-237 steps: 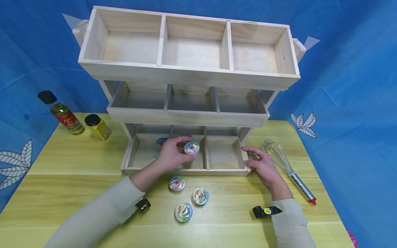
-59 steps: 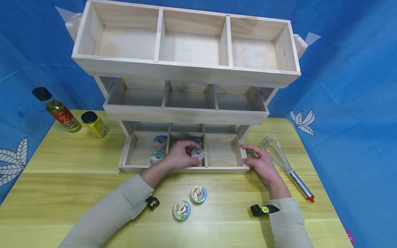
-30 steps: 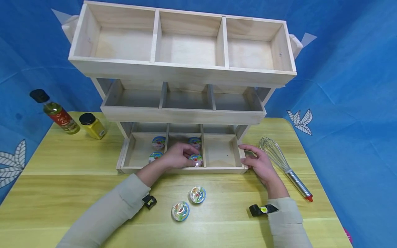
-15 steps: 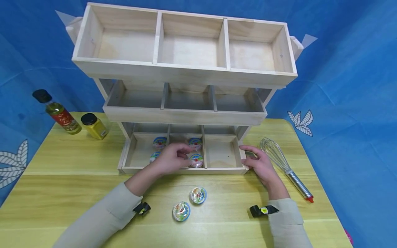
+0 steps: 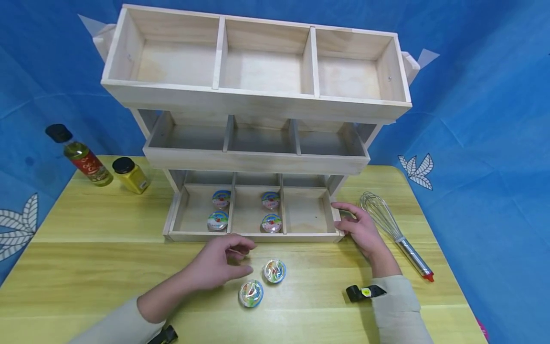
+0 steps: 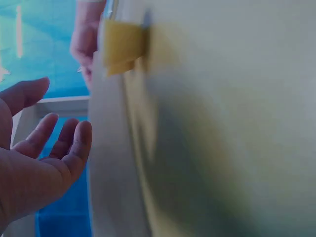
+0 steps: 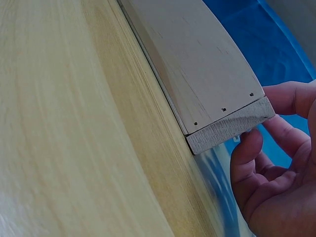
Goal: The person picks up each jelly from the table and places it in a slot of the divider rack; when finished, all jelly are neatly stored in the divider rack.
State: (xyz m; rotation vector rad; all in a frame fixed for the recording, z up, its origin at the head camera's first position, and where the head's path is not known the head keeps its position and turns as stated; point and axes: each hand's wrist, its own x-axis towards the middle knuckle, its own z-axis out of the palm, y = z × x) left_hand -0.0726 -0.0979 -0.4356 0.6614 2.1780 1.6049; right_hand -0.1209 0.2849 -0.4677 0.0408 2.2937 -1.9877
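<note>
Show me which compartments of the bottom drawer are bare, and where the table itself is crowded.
In the bottom drawer, the right compartment is bare. The left holds two cups along its right side, leaving its left part free; the middle holds two cups on its right side. The table is crowded only beside the left hand, where two loose cups lie.

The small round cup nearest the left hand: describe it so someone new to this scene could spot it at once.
Start at the three-tier wooden rack on the yellow-green wooden table. In front of its bottom tray, two small round foil-lidded cups stand on the bare tabletop beside the left hand. The wanted cup is the nearer, left one with the blue rim; its neighbour stands closer to the rack.
</note>
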